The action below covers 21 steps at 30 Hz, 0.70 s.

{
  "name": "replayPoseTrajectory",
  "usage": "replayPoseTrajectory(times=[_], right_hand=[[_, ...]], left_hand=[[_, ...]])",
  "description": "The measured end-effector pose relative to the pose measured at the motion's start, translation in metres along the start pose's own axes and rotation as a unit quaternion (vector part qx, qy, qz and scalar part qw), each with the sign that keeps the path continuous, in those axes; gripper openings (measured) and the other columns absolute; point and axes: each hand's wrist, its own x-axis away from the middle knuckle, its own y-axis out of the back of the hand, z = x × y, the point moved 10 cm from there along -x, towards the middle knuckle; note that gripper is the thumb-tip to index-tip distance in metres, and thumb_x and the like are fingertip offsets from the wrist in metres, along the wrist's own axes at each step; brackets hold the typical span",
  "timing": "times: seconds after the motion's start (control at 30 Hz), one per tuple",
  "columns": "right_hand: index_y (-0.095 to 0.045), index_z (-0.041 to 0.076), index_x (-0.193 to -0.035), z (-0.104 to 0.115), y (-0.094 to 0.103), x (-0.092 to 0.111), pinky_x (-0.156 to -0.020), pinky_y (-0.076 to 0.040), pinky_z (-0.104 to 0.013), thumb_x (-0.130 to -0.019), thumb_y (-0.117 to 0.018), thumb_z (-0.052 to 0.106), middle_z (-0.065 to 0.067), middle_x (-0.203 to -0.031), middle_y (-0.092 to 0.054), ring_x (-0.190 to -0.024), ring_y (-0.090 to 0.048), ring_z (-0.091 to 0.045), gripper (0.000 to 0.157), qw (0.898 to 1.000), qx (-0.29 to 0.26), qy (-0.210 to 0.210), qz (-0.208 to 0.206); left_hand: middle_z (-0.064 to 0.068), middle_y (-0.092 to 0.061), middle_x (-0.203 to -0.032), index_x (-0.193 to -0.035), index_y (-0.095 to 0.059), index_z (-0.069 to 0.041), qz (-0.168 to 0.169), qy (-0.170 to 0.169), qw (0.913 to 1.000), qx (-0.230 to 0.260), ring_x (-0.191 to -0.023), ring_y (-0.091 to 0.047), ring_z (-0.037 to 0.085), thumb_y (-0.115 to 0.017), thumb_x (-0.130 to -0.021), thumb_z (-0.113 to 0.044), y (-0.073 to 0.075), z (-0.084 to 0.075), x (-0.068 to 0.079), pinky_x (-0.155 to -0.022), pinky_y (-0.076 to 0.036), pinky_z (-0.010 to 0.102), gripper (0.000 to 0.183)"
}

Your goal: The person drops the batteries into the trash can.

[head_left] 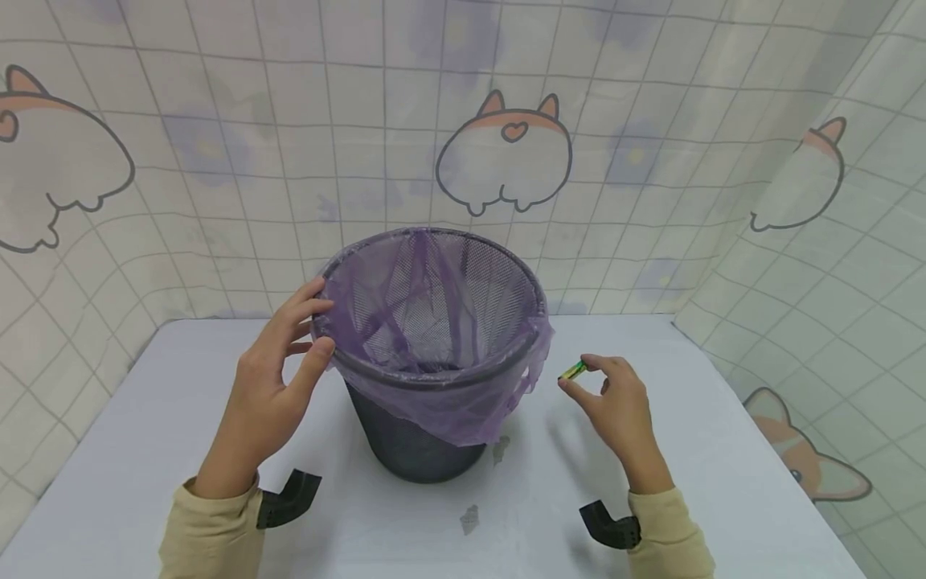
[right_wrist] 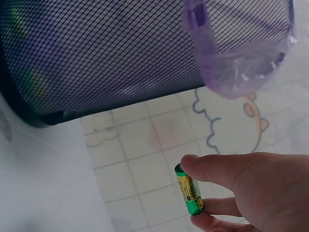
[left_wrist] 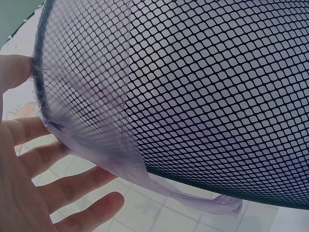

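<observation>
A black mesh wastebasket point(head_left: 405, 438) stands upright, lined with a thin purple bag point(head_left: 463, 414) folded over its rim. My left hand point(head_left: 271, 386) rests against the left side of that rim, fingers spread and fairly straight. In the left wrist view, the thumb point(left_wrist: 17, 70) touches the rim while fingers lie along the outside of the liner. To the right of the basket, my right hand point(head_left: 618, 406) pinches a small green and yellow battery point(right_wrist: 189, 189) between thumb and fingertips, apart from the basket.
The basket stands on a white tabletop point(head_left: 145, 450). Two small grey patches point(head_left: 470, 519) mark its surface near the basket's base. A tiled-pattern curtain point(head_left: 289, 161) with cartoon corgis encloses the back and sides. Blurry green spots point(right_wrist: 36, 82) show through the mesh low in the basket.
</observation>
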Motion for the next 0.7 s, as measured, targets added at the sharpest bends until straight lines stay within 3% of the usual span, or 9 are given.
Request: replayPoseTrajectory(times=[0.43,0.7], right_hand=[[-0.065,0.004,-0.121,0.033,0.035,0.011,-0.058,-0.031,-0.025,-0.076,-0.082,0.019,-0.012,-0.106,-0.062,-0.075,-0.041,-0.019,0.050,0.996,-0.014,0.050,-0.066],[-0.066,0.005,-0.119,0.048,0.051,0.016,-0.057,-0.030,-0.025,-0.075,-0.083,0.018,-0.010,-0.105,-0.062,-0.074,-0.039,-0.016,0.049,0.993,-0.018,0.072,-0.094]], left_hand=[[0.000,-0.043,-0.152,-0.138,-0.050,-0.013,-0.001,-0.001,1.0000,0.004,-0.120,-0.058,0.023,-0.058,-0.095,-0.009,0.000,0.000,0.000,-0.093,-0.043,0.008,0.044],[-0.001,-0.042,-0.152,-0.138,-0.050,-0.014,0.001,0.005,1.0000,0.000,-0.120,-0.058,0.029,-0.058,-0.095,-0.010,0.000,0.002,0.001,-0.093,-0.043,0.009,0.043]])
